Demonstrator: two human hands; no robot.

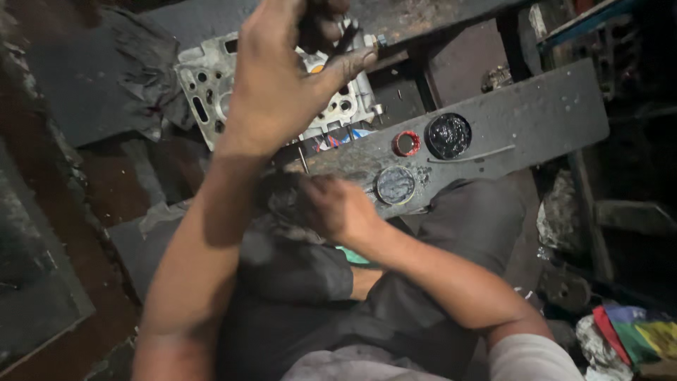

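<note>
The left hand (275, 85) is raised over the metal engine head (211, 85) lying on the floor, its grip closed around a thin dark tool (338, 39) that is hard to make out. The right hand (338, 208) clutches a dirty rag (282, 201) on the lap, beside the plank (536, 113) with three small tins. Working well here likely means keeping the tool steady and square to the head.
</note>
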